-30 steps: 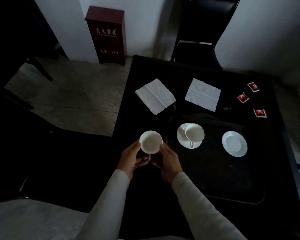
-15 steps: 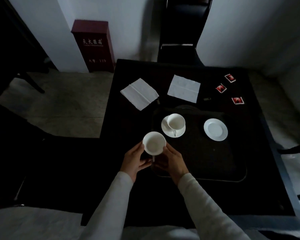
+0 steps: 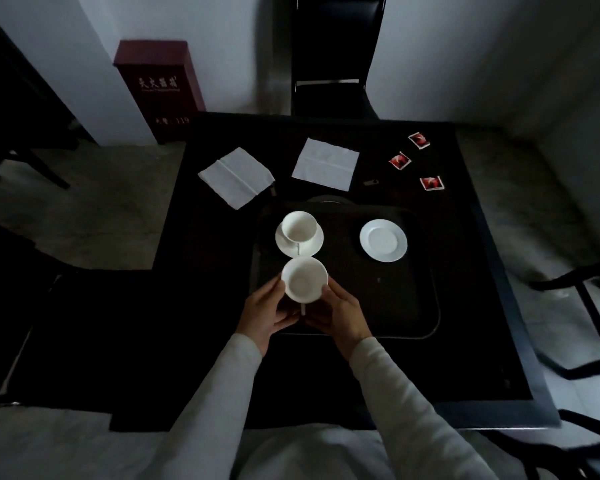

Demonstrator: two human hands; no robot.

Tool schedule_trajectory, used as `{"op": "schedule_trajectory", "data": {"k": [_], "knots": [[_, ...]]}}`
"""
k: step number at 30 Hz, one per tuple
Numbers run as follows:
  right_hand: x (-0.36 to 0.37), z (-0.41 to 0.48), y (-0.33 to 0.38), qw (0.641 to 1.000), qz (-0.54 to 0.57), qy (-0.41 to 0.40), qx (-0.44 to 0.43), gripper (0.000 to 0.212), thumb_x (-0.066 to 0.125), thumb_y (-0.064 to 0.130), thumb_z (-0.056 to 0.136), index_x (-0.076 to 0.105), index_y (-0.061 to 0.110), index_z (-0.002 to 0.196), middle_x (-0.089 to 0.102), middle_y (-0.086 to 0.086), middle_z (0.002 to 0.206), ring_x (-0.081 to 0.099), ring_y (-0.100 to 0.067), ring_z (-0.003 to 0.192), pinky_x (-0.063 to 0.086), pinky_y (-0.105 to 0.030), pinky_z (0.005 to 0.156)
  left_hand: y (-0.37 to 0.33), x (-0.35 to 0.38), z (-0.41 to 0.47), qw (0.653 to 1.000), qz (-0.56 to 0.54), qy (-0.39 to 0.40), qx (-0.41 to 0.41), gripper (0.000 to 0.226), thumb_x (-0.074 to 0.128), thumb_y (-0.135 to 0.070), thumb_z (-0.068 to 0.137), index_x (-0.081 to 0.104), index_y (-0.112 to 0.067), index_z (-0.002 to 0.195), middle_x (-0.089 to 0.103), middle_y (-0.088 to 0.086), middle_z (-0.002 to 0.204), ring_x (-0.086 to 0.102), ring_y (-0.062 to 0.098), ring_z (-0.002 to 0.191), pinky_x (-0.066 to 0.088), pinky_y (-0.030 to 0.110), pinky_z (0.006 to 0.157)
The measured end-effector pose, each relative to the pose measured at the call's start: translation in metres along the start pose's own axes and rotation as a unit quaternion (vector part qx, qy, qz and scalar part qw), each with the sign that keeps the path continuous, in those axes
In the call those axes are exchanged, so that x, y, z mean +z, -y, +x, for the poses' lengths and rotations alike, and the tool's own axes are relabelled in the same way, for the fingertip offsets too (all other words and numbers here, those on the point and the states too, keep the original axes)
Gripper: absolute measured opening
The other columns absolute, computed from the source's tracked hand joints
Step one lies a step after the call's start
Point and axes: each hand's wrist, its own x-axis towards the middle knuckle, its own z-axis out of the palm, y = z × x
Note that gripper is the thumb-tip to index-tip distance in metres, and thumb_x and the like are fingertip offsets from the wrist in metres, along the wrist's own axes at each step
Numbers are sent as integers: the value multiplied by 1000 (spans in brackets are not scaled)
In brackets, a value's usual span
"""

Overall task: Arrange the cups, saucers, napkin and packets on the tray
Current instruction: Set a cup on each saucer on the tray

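- L hand (image 3: 267, 313) + R hand (image 3: 340, 317): both cupped round the held cup (image 3: 305, 279), one on each side, fingers curled vs its wall. White sleeves (image 3: 413, 403) reach in from the near edge.
- Held cup: white, upright, mouth up, handle pointing back at the person. It's over the near-left part of the tray (image 3: 388, 306); can't tell if its base touches.
- Tray: dark, rounded corners, lying approx. mid-table on the dark table (image 3: 471, 358).
- Just beyond the held cup: 2nd cup (image 3: 298, 227) upright on a saucer (image 3: 314, 245), far-left of tray, handle also toward the person.
- Far-right of tray: empty saucer (image 3: 383, 240), well apart from that pair.
- Off the tray, on the table beyond: left napkin (image 3: 236, 176), askew, and right napkin (image 3: 325, 163), both white, not touching.
- Far-right of table: 3 red packets (image 3: 399, 161), spread out, none touching.
- Past the table: dark chair (image 3: 336, 64); dark-red box (image 3: 158, 88) w/ white lettering by the wall.
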Motion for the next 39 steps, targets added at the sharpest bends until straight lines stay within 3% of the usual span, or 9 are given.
{"op": "schedule_trajectory", "data": {"k": [5,7,13,20,26,31,39], "knots": [[-41,0,13,1000,16,-12,5,32,50,29,105,63,38,132,80,-4,98,75,-27,94,57,-48,92,15,41,-1,1000,-4,-5,-3,17,59,-31,101,69,-43,107,72,-13,108,76,25,96,63,36,77],[-57,1,20,1000,20,-11,8,32,49,28,105,62,38,132,81,-2,92,75,-26,92,56,-48,92,20,58,0,1000,-1,-9,-2,17,60,-31,100,69,-44,106,74,-14,104,78,23,92,63,36,78],[-98,4,39,1000,23,-14,14,33,48,24,106,61,35,134,81,5,90,76,-19,83,56,-46,90,30,103,8,1000,-3,-9,1,16,59,-32,101,68,-44,107,68,-10,120,78,20,90,63,31,70],[-135,11,64,1000,18,0,15,35,46,24,107,59,31,138,76,-4,106,74,-22,88,57,-42,86,41,140,26,1000,13,-3,-1,17,57,-32,102,67,-44,107,79,-20,94,77,21,94,60,39,81],[-155,26,77,999,34,-16,14,36,44,23,107,57,28,140,74,-8,109,72,-27,93,56,-45,90,38,168,47,999,30,-1,-10,18,56,-31,103,66,-44,107,76,-19,96,77,18,93,61,40,85],[-168,44,81,999,37,-33,18,32,46,24,107,61,33,134,78,-3,103,76,-21,87,57,-46,90,33,187,62,999,45,-3,-26,18,55,-32,103,63,-41,117,72,-14,106,75,21,96,61,37,81],[-181,77,84,997,37,-60,28,30,46,26,107,64,38,126,80,2,97,77,-18,83,59,-40,79,28,205,94,997,63,-17,-48,20,55,-34,103,62,-43,119,68,-9,117,74,24,99,62,31,71]]}}
